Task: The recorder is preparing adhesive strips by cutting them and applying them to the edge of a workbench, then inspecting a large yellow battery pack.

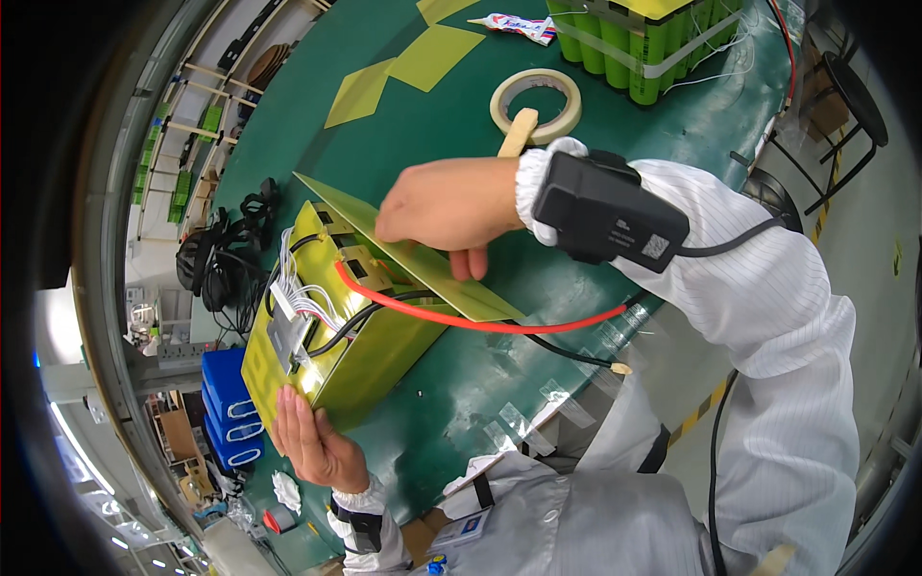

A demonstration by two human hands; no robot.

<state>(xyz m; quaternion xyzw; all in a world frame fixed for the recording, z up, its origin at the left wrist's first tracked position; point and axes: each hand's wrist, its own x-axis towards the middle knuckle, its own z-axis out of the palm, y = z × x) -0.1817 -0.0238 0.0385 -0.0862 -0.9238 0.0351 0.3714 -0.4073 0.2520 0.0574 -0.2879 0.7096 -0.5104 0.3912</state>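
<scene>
A battery pack [384,379] faced with yellow-green boards stands tilted on the green table, left of the middle. My right hand [451,206] is closed on the upper edge of a thin yellow-green sheet [447,286], which leans at a slant along the pack's far right side. My left hand [317,446] lies with straight fingers against the pack's near lower corner. A bundle of white wires [312,300] runs to a grey module [288,338] on the pack's left face. A thick red cable [461,324] curves rightward from the pack, with a black cable [567,352] below it.
Farther back lie a masking tape roll [557,130], loose yellow-green sheets [437,56] and a glue tube [519,28]. A pack of green cells [653,58] stands far right. Clear tape strips [519,427] hang at the near edge. Blue bins [229,432] and black straps [206,259] are left.
</scene>
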